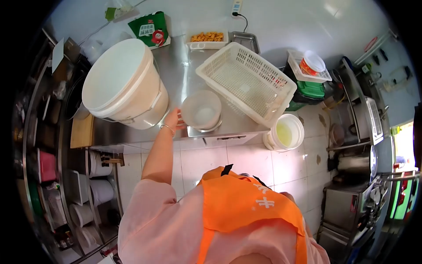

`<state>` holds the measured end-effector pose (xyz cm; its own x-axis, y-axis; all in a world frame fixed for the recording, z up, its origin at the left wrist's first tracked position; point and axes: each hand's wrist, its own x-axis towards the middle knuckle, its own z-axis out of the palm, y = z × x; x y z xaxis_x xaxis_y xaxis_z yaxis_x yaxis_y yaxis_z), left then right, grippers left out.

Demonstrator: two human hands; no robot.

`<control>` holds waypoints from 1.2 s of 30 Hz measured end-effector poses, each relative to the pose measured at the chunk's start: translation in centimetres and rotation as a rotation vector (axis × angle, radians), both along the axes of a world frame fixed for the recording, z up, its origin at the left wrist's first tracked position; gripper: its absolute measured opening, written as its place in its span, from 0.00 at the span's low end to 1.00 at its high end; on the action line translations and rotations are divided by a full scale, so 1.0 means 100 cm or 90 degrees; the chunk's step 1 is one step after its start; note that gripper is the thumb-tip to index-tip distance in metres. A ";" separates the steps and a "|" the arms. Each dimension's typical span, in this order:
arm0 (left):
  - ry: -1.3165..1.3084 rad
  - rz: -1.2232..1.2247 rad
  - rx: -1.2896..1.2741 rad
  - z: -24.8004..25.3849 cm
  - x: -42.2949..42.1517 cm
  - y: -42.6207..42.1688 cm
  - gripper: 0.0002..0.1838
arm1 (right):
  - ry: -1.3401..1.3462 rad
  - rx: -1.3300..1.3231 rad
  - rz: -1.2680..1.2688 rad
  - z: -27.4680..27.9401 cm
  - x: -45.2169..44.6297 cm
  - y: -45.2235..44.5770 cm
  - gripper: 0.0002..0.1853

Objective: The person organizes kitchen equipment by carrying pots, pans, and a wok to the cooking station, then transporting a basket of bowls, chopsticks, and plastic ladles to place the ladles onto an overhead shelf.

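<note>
The small translucent tub (201,100) stood on the steel bench (176,72) near its front edge, and the clock is read around it. At nine o'clock the left hand (173,119) met its side, fingertips close against the wall; whether they grasped it or only rested there I could not tell. The right hand was out of sight, so its state could not be told. A big cream bucket (147,97) leaned at ten o'clock, its handle toward the front edge, leaving only a narrow gap that the left hand filled. At eleven, a green bag (148,30) bore white Chinese characters above a red cartoon figure, too small to read surely. At twelve, beyond a strip of steel, a white tray (207,45) held yellow-brown pieces. A slotted basket (259,61) lay slantwise at two, near corner jutting past the bench edge; farther that way sat a red-and-white pot (311,65). Between three and four, a white pail (274,141) of yellowish liquid stood on the floor. The orange apron (237,204) showed white lettering and a tiny ® mark.
</note>
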<state>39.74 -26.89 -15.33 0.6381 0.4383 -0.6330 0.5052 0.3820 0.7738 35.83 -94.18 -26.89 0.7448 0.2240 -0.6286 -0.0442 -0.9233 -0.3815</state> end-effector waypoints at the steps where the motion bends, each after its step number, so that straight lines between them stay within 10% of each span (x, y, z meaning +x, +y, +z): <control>1: -0.014 0.035 -0.057 -0.019 -0.004 0.001 0.25 | -0.001 -0.003 0.002 -0.004 -0.002 0.004 0.18; 3: 0.004 -0.029 -0.056 -0.033 -0.008 -0.011 0.22 | 0.082 0.138 -0.226 -0.009 -0.008 0.012 0.18; 13: -0.062 -0.046 -0.093 -0.059 -0.025 -0.018 0.14 | 0.160 -0.030 -0.043 0.026 -0.064 0.043 0.20; 26: -0.072 -0.028 0.037 -0.037 -0.040 -0.096 0.14 | 0.145 0.072 -0.227 0.018 -0.101 0.008 0.20; 30: -0.120 -0.126 0.021 -0.010 -0.044 -0.177 0.08 | 0.295 0.257 -0.454 0.106 -0.137 0.006 0.21; 31: -0.129 -0.165 0.011 -0.005 -0.045 -0.202 0.08 | 0.278 0.300 -0.340 0.029 -0.181 -0.043 0.21; 36: -0.152 -0.407 -0.012 0.011 -0.027 -0.369 0.14 | 0.302 0.166 -0.324 -0.024 -0.347 -0.154 0.20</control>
<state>37.04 -63.84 -14.21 0.8910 -0.0809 -0.4468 0.4526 0.0804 0.8881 1.15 -109.62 -29.33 0.4585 0.1088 -0.8820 -0.6568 -0.6270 -0.4188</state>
